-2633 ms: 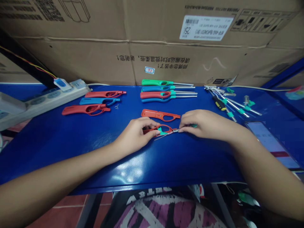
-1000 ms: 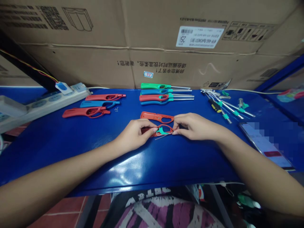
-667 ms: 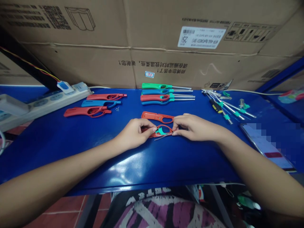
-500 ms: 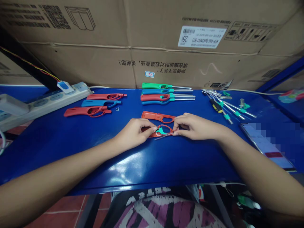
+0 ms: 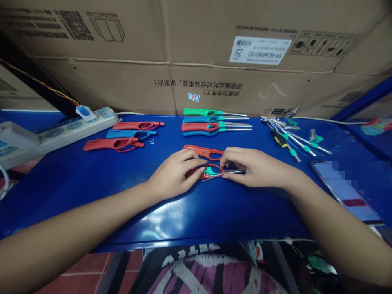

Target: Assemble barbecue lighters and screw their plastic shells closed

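Observation:
An orange-red half of a lighter casing (image 5: 221, 175) lies open on the table between my hands, with a green trigger (image 5: 210, 170) and a thin white wire inside its loop. My left hand (image 5: 180, 171) is closed around the handle end, thumb at its near edge. At the other end, my right hand (image 5: 248, 166) pinches a thin metal tube (image 5: 235, 171) at the casing's neck. A slim rod (image 5: 208, 179) sticks out along the near side. Just behind lies the matching orange-red casing half (image 5: 196, 150), partly covered by my fingers.
Several assembled lighters (image 5: 202, 127) lie by the cardboard box (image 5: 122, 81). Red and blue casings (image 5: 112, 144) and small screws (image 5: 152, 141) are at left, near a power strip (image 5: 73, 132). Metal tubes (image 5: 301, 145), a screwdriver (image 5: 278, 139) and a phone (image 5: 343, 190) lie right.
My right hand has shifted slightly nearer, and a metal tube now shows between its fingers. My left hand has moved a little, its fingers farther over the casing.

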The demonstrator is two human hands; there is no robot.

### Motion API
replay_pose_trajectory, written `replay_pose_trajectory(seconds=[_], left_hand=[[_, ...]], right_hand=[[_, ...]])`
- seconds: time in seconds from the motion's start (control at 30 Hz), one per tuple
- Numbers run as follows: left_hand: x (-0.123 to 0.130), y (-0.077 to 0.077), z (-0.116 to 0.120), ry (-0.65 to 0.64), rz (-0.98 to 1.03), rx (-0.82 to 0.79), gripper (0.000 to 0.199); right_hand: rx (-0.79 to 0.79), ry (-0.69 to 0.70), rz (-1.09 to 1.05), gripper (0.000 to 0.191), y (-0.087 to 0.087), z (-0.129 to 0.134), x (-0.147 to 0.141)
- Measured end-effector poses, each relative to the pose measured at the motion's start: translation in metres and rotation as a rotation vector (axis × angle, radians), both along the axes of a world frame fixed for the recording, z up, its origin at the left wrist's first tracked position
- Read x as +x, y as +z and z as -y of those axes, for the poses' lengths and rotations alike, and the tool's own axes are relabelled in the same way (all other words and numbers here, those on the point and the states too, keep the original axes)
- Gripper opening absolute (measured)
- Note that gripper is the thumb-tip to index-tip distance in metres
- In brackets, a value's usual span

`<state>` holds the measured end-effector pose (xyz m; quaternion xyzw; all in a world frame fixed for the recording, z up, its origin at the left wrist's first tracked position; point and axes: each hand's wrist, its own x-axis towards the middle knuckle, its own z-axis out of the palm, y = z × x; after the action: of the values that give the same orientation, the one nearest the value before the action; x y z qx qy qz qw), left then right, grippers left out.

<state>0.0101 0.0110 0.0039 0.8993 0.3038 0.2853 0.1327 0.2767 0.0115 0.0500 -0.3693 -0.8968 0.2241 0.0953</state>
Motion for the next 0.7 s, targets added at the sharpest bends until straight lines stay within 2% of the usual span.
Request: replay_pose_trajectory(seconds=[0.2, 0.37, 0.53, 0.7], left_hand=[[-0.002, 0.014, 0.007, -0.071, -0.167, 0.034, 0.015], [-0.003, 0.009, 0.004, -0.115, -0.180, 0.071, 0.021], [-0.006, 0.003, 0.002, -0.151, -0.157, 0.144, 0.022], [-0.006, 0.009, 0.002, -0.178, -0.222, 0.182, 0.024]], right_hand=[[0.072, 0.088, -0.013, 0.012, -0.006, 0.007, -0.011], [0.174, 0.142, 0.097, 0.014, -0.017, 0.007, -0.018], [0.013, 0.082, -0.020, 0.011, -0.015, 0.004, -0.017], [-0.113, 0.002, -0.111, 0.006, -0.012, 0.001, -0.015]])
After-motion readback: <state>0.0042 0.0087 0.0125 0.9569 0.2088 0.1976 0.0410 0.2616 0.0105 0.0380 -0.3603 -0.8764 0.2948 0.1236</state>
